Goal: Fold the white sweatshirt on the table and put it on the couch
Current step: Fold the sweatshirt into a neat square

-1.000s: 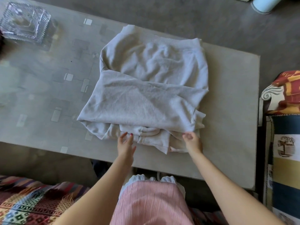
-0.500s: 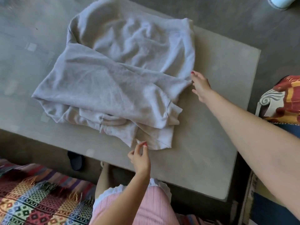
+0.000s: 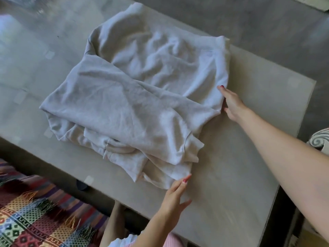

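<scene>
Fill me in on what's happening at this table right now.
A person is folding a white cotton sweatshirt on a grey stone-look table. It lies partly folded and rumpled. The right hand touches its right edge, and the left hand has its fingertips at the near corner. Neither hand clearly grips the fabric. A multicoloured woven rug lies below the table's near edge.

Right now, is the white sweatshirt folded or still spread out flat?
Partly folded: the sweatshirt lies doubled in rumpled layers on the table, its edges uneven. Both hands touch its right side.
</scene>
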